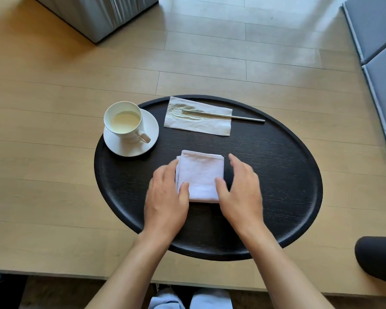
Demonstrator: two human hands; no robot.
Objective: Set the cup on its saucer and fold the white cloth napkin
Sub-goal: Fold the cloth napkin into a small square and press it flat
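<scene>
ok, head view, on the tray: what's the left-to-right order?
cup on its saucer → left hand → folded cloth napkin → right hand. Paper napkin and metal stick left out: they overlap those spans.

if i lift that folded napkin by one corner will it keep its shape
Probably not. The napkin looks like soft cloth, with loose layers fanning at its left edge, so it would likely droop and unfold. It looks light; both hands, left hand and right hand, could lift it flat.
</scene>
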